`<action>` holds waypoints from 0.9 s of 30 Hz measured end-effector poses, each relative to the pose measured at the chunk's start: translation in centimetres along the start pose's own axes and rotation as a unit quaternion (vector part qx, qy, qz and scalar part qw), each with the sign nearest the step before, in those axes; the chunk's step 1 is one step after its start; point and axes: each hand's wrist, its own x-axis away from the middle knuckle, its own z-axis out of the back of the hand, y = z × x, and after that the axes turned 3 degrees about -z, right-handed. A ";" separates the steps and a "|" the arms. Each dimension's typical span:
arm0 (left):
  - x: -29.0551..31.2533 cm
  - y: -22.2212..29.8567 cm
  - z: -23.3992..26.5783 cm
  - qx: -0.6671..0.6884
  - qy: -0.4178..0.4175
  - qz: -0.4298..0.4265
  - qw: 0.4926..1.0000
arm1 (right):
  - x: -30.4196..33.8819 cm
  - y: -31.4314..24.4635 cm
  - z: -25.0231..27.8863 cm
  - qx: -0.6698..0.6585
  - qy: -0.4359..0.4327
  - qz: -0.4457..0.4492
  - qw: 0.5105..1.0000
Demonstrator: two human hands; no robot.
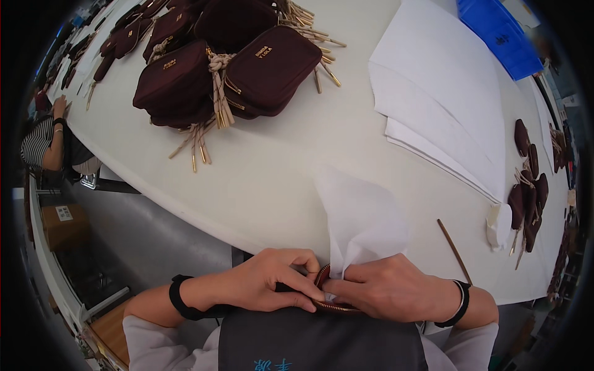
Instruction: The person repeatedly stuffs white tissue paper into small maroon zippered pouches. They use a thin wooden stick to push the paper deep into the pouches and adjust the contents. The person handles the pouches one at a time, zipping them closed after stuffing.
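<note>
At the table's near edge, close to my body, is a small dark pouch with its gold-toothed zipper undone. My left hand pinches the zipper edge on the left side, thumb and forefinger at the opening. My right hand has its fingers inside the opening, closed on a sheet of thin white paper. Part of that sheet lies within the pouch, while the rest stands up crumpled above it. Most of the pouch body is hidden by my hands.
Dark maroon zip pouches with beige cord tassels are piled at the far left. White paper sheets and a blue bin lie at the far right. Nearer are a brown stick, a white roll and more pouches. Another person sits left.
</note>
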 end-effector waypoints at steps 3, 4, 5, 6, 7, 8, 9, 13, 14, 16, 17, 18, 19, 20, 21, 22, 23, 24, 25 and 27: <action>0.0 -0.3 -0.2 0.070 0.012 0.010 0.997 | -0.2 0.5 -0.3 -0.016 0.004 0.004 1.000; 0.1 -0.3 -0.2 0.086 0.017 0.012 0.996 | -0.1 0.5 -0.4 -0.052 0.021 -0.022 0.998; 0.1 -0.3 -0.3 0.085 0.022 0.014 0.996 | 0.1 0.5 -0.5 -0.088 0.039 -0.047 0.994; 0.1 -0.3 -0.3 0.083 0.027 0.016 0.996 | 0.3 0.5 -0.7 -0.123 0.056 -0.072 0.988; 0.1 -0.3 -0.4 0.082 0.032 0.019 0.996 | 0.6 0.6 -0.9 -0.144 0.073 -0.085 0.983; 0.1 -0.3 -0.4 0.077 0.040 0.016 0.996 | 0.9 0.6 -1.0 -0.165 0.089 -0.097 0.977; 0.2 -0.2 -0.4 0.072 0.048 0.013 0.996 | 1.1 0.7 -1.1 -0.185 0.106 -0.109 0.971; 0.4 -1.0 -0.8 0.062 0.085 -0.027 0.994 | 1.1 1.0 -1.0 -0.201 0.102 -0.108 0.968; 0.3 -1.1 -0.8 0.056 0.088 -0.039 0.994 | 1.2 1.0 -1.0 -0.210 0.101 -0.110 0.966; 0.3 -1.2 -0.9 0.045 0.097 -0.062 0.992 | 1.3 1.2 -1.0 -0.229 0.096 -0.107 0.963; 0.1 -1.1 -1.0 0.023 0.103 -0.071 0.992 | 1.3 1.2 -0.9 -0.238 0.091 -0.102 0.962; -0.1 -0.8 -1.0 0.000 0.109 -0.080 0.991 | 1.3 1.3 -0.8 -0.247 0.087 -0.097 0.960; -0.2 -0.6 -1.0 -0.022 0.115 -0.089 0.989 | 1.1 1.2 -0.4 -0.242 0.058 -0.095 0.964; -0.2 -0.5 -1.2 -0.037 0.119 -0.096 0.988 | 0.8 1.1 0.3 -0.237 0.029 -0.093 0.967; -0.2 -0.4 -1.3 -0.052 0.124 -0.102 0.986 | 0.6 1.1 0.7 -0.231 0.000 -0.090 0.969; -0.3 -0.3 -1.4 -0.066 0.125 -0.110 0.984 | 0.5 1.0 0.3 -0.205 0.016 -0.074 0.976; -0.4 -0.2 -1.3 -0.079 0.118 -0.113 0.983 | 0.4 1.0 -0.3 -0.178 0.032 -0.058 0.982; -0.5 0.0 -1.2 -0.092 0.111 -0.115 0.983 | 0.3 0.9 -0.7 -0.150 0.048 -0.042 0.987; -0.5 0.0 -1.1 -0.106 0.106 -0.117 0.982 | 0.2 0.8 -0.9 -0.161 0.050 -0.067 0.983; -0.5 0.0 -0.9 -0.115 0.100 -0.130 0.980 | 0.0 0.6 -1.1 -0.181 0.054 -0.117 0.975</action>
